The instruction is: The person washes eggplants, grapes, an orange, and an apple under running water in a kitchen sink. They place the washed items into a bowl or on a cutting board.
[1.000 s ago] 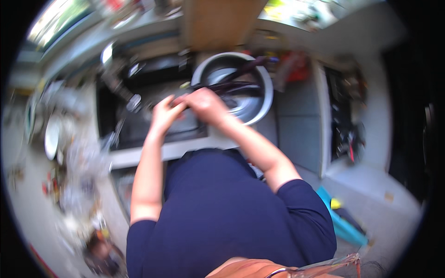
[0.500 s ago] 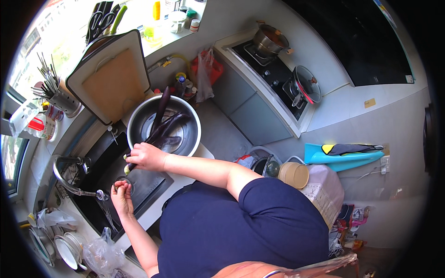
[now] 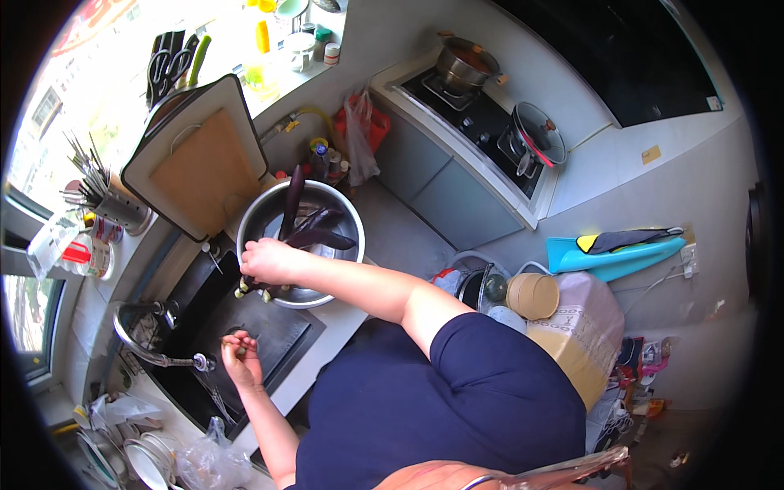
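Note:
Several dark purple eggplants [image 3: 294, 204] lie in a round steel basin [image 3: 360, 233] beside the sink. My right hand [image 3: 273, 260] is closed over them at the basin's near left rim, its fingers pointing down. Pale green stem ends [image 3: 265, 296] poke out below the fingers, over the edge of the black sink [image 3: 278, 327]. My left hand [image 3: 242, 362] hovers above the sink, near the faucet [image 3: 167, 360], with its fingertips curled together. A small greenish-brown bit seems to sit in them, too small to name.
A framed cutting board [image 3: 196, 167] leans behind the sink. Steel chopsticks stand in a holder [image 3: 126, 208] on the sill. Across the corner, a pot [image 3: 465, 67] and a lidded pan [image 3: 539, 135] rest on the stove. Stacked bowls [image 3: 151, 461] and a plastic bag [image 3: 214, 461] are at lower left.
The view has shifted a little. My right hand has come in over the basin's rim, and the eggplants have shifted, with more stem ends showing under it. My left hand stays over the sink, fingers curled.

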{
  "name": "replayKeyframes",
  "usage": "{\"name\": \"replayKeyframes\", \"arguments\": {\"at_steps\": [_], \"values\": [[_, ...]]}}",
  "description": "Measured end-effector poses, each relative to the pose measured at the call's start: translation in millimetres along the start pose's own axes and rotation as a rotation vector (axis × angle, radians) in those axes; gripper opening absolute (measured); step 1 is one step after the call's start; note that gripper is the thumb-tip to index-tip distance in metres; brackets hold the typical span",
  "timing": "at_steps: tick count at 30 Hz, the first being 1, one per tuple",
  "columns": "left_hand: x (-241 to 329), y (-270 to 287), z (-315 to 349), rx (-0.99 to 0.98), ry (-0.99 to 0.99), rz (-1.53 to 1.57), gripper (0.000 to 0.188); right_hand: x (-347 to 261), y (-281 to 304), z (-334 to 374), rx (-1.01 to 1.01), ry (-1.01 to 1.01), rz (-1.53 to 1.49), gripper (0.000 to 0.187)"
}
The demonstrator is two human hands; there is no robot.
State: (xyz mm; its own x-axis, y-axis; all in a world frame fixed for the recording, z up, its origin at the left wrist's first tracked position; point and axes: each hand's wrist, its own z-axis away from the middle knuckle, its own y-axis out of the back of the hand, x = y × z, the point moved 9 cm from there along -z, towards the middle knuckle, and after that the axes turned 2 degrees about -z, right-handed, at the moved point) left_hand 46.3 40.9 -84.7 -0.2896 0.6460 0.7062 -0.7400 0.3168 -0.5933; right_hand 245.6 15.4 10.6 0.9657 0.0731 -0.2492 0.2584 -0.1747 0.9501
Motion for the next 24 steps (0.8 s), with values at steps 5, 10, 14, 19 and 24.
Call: {"name": "replayKeyframes", "arguments": {"at_steps": [5, 10, 14, 19, 24], "values": [[-27.0, -6.0, -8.9, -0.024, 0.094, 0.001, 0.006, 22.1, -47.7, 4.4, 0.064, -0.072, -0.11, 0.032], [-28.8, 1.4, -21.5, 0.105, 0.006, -0.099, 0.021, 50.6, -46.1, 33.1, 0.112, 0.004, -0.25, 0.03], [-31.8, 55.3, -21.0, 0.301, -0.103, -0.068, 0.033, 189.3, 50.5, 99.7, 0.301, -0.188, -0.254, 0.021], [-69.6, 128.2, 23.9, 0.775, -0.122, 0.076, 0.024, 500.1, 127.4, 321.2, 0.448, -1.063, -0.225, 0.022], [-77.0, 154.7, 35.8, 0.854, -0.218, 0.02, 0.015, 664.8, 133.8, 508.4, 0.132, -1.493, 0.116, 0.035]]}}
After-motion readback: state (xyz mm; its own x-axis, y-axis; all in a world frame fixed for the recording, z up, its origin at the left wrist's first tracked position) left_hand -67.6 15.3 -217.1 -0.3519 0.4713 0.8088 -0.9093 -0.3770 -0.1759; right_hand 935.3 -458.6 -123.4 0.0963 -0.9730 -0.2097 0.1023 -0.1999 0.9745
